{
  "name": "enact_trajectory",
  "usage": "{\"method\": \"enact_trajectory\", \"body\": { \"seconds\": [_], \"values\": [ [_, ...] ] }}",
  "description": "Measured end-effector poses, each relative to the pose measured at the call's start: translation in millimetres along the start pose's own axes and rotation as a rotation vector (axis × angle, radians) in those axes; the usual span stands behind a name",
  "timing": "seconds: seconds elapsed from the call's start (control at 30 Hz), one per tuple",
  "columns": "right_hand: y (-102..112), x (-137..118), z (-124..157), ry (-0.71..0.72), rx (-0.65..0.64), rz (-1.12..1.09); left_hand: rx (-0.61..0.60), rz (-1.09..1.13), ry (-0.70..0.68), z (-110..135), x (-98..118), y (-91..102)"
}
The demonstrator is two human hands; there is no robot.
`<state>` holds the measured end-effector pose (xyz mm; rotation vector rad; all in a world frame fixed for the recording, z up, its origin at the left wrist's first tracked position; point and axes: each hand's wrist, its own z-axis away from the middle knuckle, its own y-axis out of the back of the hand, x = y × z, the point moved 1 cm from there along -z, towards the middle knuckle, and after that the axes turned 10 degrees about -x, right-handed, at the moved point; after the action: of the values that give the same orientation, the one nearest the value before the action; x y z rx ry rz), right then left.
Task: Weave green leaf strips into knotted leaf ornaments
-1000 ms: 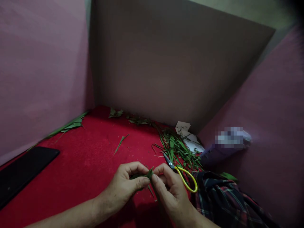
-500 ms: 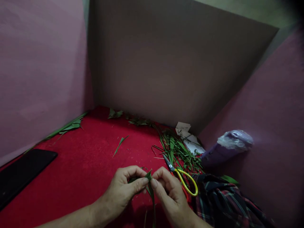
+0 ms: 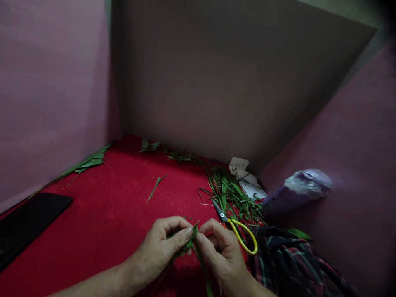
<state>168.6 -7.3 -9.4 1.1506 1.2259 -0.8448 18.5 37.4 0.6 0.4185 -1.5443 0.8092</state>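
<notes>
"Left hand first: its thumb has tipped up since half a second ago, showing more of the folded leaf, and the green strip hanging under the hands has swung toward the right."

"So the left has a firm hold?"

"Yes, thumb and forefinger are closed on the leaf, its tip poking up between them."

"And the right hand?"

"Thumb and forefinger nearly meet at the leaf's edge, the other fingers curled. I can't tell whether it is pinching anything."

"Where are the scissors?"

"Just beyond the right hand, yellow handle near its knuckles, blades pointing away from it. Farther out lies the pile of cuttings, with white papers behind."

"Anything else?"

"Plaid cloth to the right of the right hand. Past the left hand, one loose leaf piece on the red surface; well off to its left, a flat black object."
</notes>
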Motion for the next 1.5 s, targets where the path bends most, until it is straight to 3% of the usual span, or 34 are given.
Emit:
{"method": "enact_trajectory", "body": {
  "seconds": [0.23, 0.43, 0.7, 0.87, 1.0, 1.3, 1.4, 1.5],
  "values": [
    [-0.3, 1.4, -1.5, 0.001, 0.004, -0.011, -0.027, -0.113, -0.055, 2.7, -3.7, 0.6],
    [1.4, 2.5, -1.7, -0.022, -0.018, -0.054, -0.026, -0.019, -0.009, 0.8, -2.0, 2.0],
    [1.2, 0.4, -2.6, 0.102, -0.129, 0.049, -0.001, 0.105, 0.143, -2.0, 2.2, 1.4],
    [3.2, 1.5, -3.4, 0.108, -0.065, 0.105, -0.009, 0.060, 0.106, -3.6, -0.7, 3.4],
    [4.4, -1.5, -3.5, 0.086, -0.137, 0.118, -0.009, 0.077, 0.051, -4.1, -5.8, 6.4],
    [6.7, -4.1, -4.0, 0.029, -0.170, 0.129, -0.001, -0.007, 0.023, -0.9, -8.8, 5.7],
    [8.3, -2.8, -4.2, 0.075, -0.133, 0.186, 0.018, -0.034, 0.031, -1.0, -7.9, 6.7],
    [9.3, -4.0, -3.3, 0.213, -0.043, 0.363, 0.059, -0.173, 0.035, -0.6, -2.4, 8.0]
  ]
}}
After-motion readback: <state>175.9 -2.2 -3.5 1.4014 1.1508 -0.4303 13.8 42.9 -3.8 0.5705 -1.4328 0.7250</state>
